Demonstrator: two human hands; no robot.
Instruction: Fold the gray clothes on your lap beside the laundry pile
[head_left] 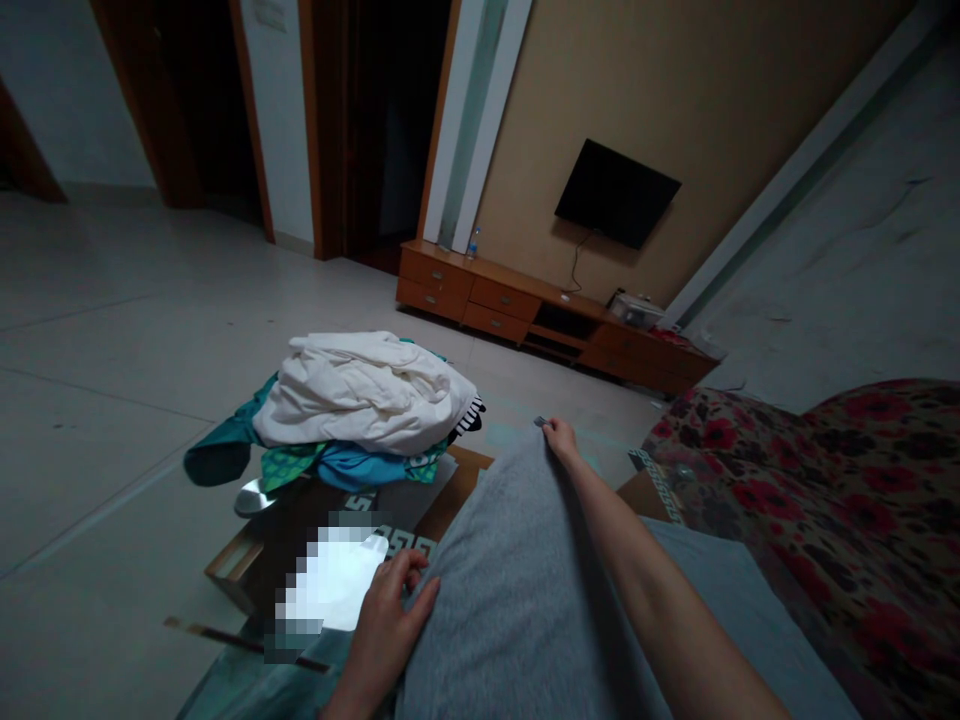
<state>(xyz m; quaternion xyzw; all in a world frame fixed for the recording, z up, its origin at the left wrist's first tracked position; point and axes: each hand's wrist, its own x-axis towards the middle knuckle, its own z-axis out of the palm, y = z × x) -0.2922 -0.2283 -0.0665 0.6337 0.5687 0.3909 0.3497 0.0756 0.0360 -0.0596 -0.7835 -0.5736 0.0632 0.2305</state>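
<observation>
Two bare hands are seen, each joined to an uncovered wrist. On the left, the left hand (390, 605) is shown with slim, tapering fingers, a slender thumb and a short stretch of bare wrist. On the right, the right hand (559, 438) is shown smaller, its fingers partly hidden. The long, smooth right forearm (645, 560) is left bare, narrowed at the wrist and broadened toward the near edge. Nail details cannot be made out.
</observation>
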